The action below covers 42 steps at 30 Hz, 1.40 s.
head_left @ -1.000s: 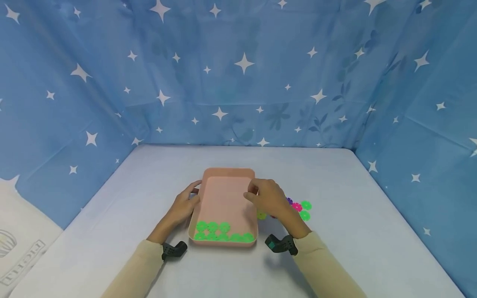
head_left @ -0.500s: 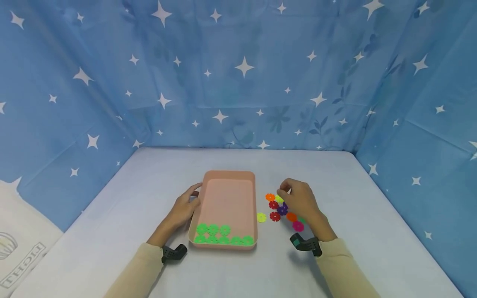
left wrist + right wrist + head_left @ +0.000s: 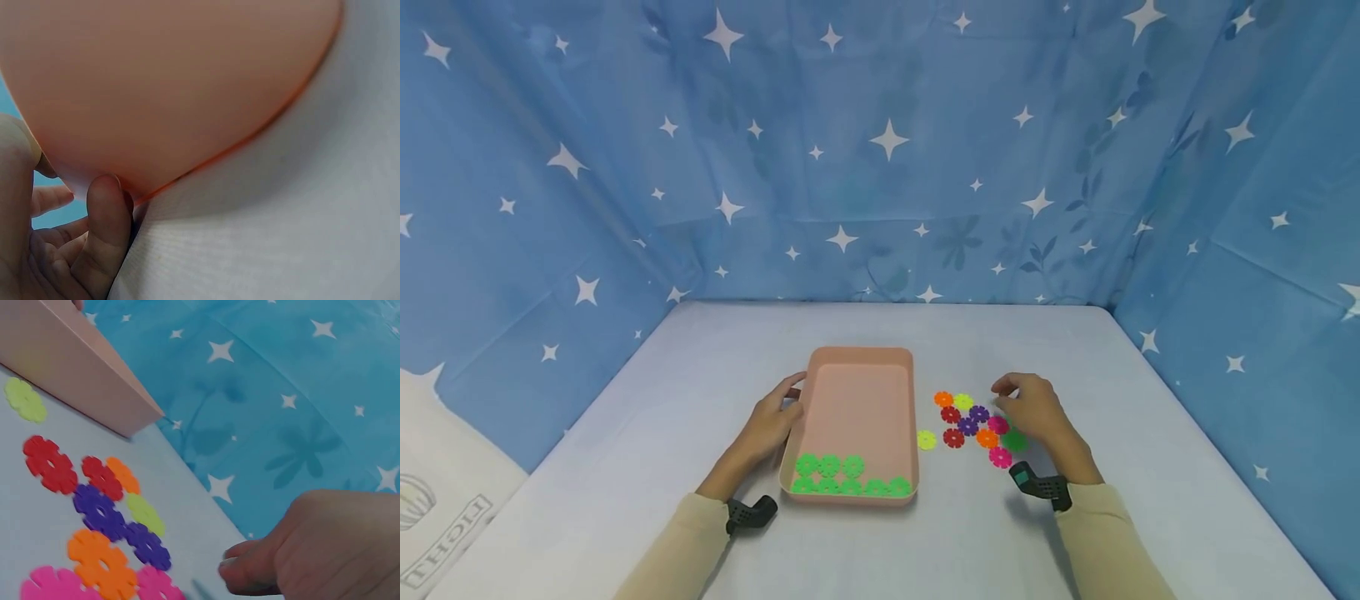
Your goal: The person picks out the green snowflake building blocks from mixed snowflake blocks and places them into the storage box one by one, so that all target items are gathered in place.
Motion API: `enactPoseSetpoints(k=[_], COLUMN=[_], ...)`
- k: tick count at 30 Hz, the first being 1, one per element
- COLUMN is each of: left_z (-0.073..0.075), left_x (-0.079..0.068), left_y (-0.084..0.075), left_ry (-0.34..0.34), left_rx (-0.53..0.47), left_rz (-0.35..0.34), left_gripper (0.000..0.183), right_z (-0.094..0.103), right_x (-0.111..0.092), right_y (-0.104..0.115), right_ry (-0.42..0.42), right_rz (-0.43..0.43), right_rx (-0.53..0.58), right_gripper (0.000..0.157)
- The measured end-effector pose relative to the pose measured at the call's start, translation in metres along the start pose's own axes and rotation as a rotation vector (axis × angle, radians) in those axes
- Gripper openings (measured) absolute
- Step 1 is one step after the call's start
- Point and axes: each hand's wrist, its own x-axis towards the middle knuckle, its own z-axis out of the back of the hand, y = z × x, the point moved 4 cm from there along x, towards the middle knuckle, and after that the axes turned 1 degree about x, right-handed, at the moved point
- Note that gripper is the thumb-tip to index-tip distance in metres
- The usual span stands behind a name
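Note:
A shallow peach tray (image 3: pixel 859 417) lies on the white table, with several green flower-shaped discs (image 3: pixel 830 466) in its near end. My left hand (image 3: pixel 771 427) rests against the tray's left side; in the left wrist view its thumb (image 3: pixel 107 209) touches the outer wall. To the tray's right lie loose flower discs: red (image 3: pixel 953 438), purple (image 3: pixel 967 427), orange (image 3: pixel 987 438), pink (image 3: pixel 1000 457) and yellow (image 3: pixel 927 440). My right hand (image 3: pixel 1037 410) hovers at their right edge, fingers loosely bent, nothing visible between thumb and forefinger. Beneath it a green disc (image 3: pixel 1015 442) is partly covered.
Blue curtains (image 3: pixel 880 167) with white stars stand behind the table (image 3: pixel 722 358) and along both sides. A white cloth with printed letters (image 3: pixel 445 483) hangs at the left. Black wrist bands (image 3: pixel 751 512) sit on both wrists.
My right hand has moved from above the tray rightward across the loose discs to their right edge, uncovering most of them. The left hand stays at the tray's side.

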Motion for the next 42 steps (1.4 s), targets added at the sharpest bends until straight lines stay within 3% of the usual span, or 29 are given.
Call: enactPoseSetpoints(k=[8,13,23,30,36,42], left_z=[0.0,0.0,0.001,0.001,0.002,0.0], left_x=[-0.001,-0.001,0.0,-0.002,-0.005,-0.002], left_y=[0.0,0.0,0.0,0.001,0.003,0.0], left_ry=[0.009,0.001,0.005,0.01,-0.002,0.0], left_rx=[-0.015,-0.007,-0.022,-0.018,-0.01,-0.003], left_rz=[0.004,-0.001,-0.01,-0.004,0.008,-0.007], left_gripper=[0.062,0.062,0.062,0.062,0.063,0.062], right_z=[0.008,0.01,0.011,0.01,0.008,0.013], right_x=[-0.005,-0.004,-0.003,-0.003,0.001,0.002], right_y=[-0.018,-0.026,-0.033,-0.035,-0.031,-0.027], right_ry=[0.137,0.175,0.154,0.151,0.16,0.104], right_rz=[-0.066,-0.097,-0.111,-0.13,-0.083,-0.074], right_rx=[0.009,-0.007,-0.03,0.018,0.06,0.039], right_gripper=[0.028,0.03,0.021,0.023,0.019,0.016])
